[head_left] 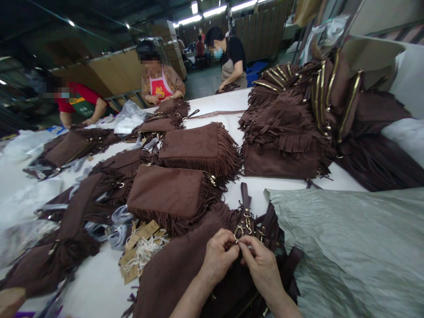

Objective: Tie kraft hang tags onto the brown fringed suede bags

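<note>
Lower centre of the frame: we find a gold ring (pixel 237 232) directly at the meeting fingertips, no gap to cross. Left hand (pixel 217 257) pinches at its near edge, thumb and index pressed together; right hand (pixel 263 261) meets it from the other side, fingers bent in, though we cannot tell whether they grip the ring or something smaller. Neither hand is clearly nearer. Just up and right of the ring we note a gold clasp (pixel 247 222); from it the wrist strap (pixel 244 198) runs long axis nearly upright. Brown fringed bag (pixel 179 265) lies beneath, on the tabletop (pixel 89 276).
</note>
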`<state>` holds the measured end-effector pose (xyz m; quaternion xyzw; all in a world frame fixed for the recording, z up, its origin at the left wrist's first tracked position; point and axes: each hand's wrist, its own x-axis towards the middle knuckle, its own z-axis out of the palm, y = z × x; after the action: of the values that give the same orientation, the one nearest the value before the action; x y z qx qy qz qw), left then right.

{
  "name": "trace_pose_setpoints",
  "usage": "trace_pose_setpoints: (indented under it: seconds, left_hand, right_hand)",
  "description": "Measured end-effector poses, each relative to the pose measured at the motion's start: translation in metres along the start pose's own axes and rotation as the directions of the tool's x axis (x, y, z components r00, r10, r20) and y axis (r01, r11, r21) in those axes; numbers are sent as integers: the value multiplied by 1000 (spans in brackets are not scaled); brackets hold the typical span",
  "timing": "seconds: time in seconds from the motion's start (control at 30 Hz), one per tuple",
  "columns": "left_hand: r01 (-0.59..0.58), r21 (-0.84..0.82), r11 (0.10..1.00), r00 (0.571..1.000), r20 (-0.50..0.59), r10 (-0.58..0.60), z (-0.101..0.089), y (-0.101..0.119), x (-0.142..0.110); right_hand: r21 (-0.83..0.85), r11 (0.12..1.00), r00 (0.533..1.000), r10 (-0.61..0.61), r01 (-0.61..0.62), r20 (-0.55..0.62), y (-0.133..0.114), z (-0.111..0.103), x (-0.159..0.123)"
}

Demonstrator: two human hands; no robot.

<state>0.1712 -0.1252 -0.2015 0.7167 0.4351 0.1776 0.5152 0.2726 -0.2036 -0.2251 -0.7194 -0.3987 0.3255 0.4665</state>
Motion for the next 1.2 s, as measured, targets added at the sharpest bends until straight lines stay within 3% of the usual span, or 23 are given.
trace_pose_setpoints:
  seconds: [0.47, 0.67, 0.97, 1.2]
  left_hand:
    - [-90, 128, 988, 996, 16, 88, 0, 1, -2]
    - [-91, 130, 987, 995, -17, 94, 2, 0, -2]
    - [-56, 70, 996, 998, -3, 57, -1, 1, -2]
    - [-49, 58, 997, 999, 3, 49, 0, -1, -1]
  right_hand:
    - [181, 962, 979, 200, -205, 44, 3, 3, 9]
    - [160, 981, 993, 107, -113, 45, 6, 4, 5]
    - [-7, 999, 999, -39, 39, -27, 8, 5, 2]
    - [-85, 961, 960, -270, 263, -71, 7, 3, 0]
